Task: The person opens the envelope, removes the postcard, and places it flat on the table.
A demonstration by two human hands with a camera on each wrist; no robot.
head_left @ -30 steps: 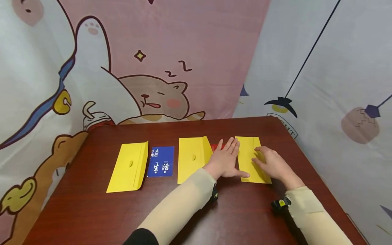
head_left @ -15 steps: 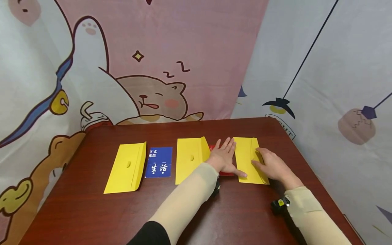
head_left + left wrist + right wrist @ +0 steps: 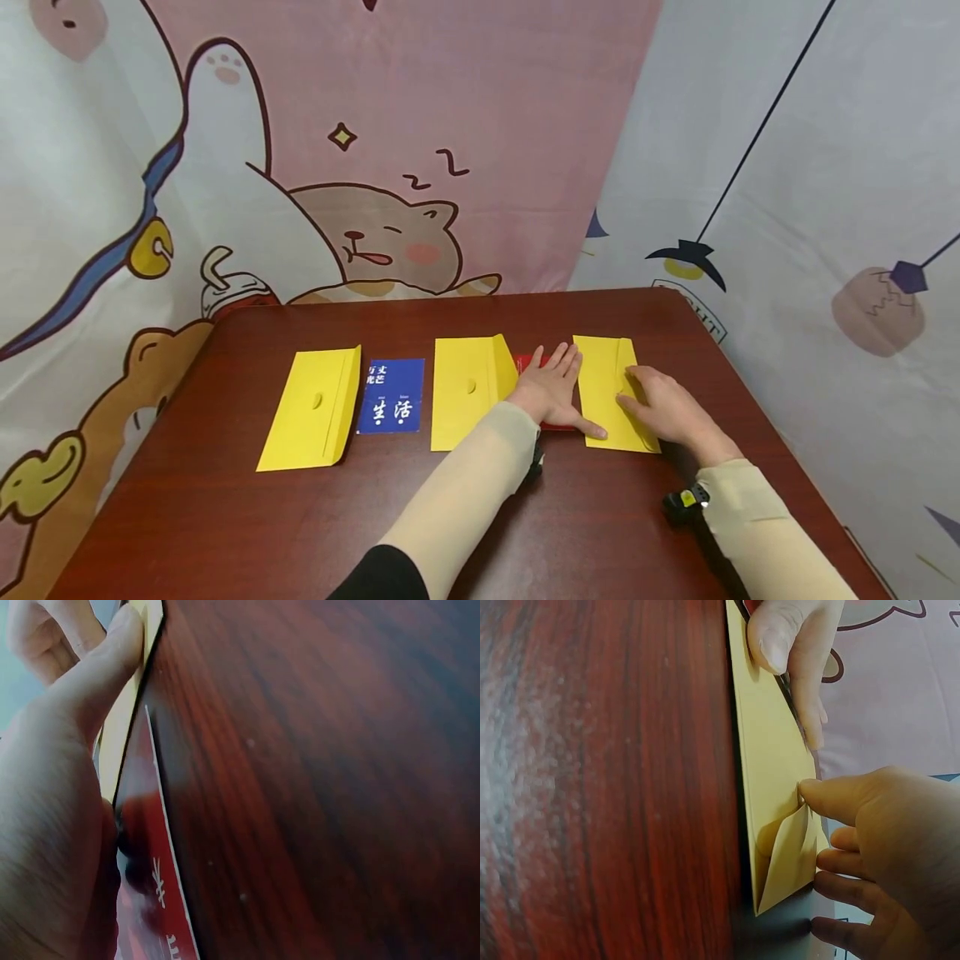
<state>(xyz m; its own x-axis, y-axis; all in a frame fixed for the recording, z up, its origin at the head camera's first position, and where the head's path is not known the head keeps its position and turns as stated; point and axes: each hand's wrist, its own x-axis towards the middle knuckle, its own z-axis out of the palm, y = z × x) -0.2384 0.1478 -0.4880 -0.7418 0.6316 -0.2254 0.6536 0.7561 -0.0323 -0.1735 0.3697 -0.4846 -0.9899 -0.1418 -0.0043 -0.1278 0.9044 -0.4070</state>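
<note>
A yellow envelope [image 3: 600,383] lies at the right of the row in the head view. My left hand [image 3: 551,392] is spread flat, its thumb resting on the envelope's left edge. Partly covered by that hand is a red card [image 3: 161,847] with white characters. My right hand [image 3: 667,412] is at the envelope's right side. In the right wrist view, its thumb and fingers pinch the raised flap [image 3: 787,859], the thumb tip close to the slit in the envelope's face.
Another yellow envelope [image 3: 461,367] with its flap raised lies left of the red card. Further left are a blue card [image 3: 393,396] with white characters and a third yellow envelope [image 3: 307,408]. The brown table [image 3: 225,533] meets a cartoon-printed cloth [image 3: 510,125] behind.
My right hand has shifted slightly at the envelope's flap. My left hand has moved slightly down, with its thumb still on the envelope. The other envelopes and the blue card stay in place.
</note>
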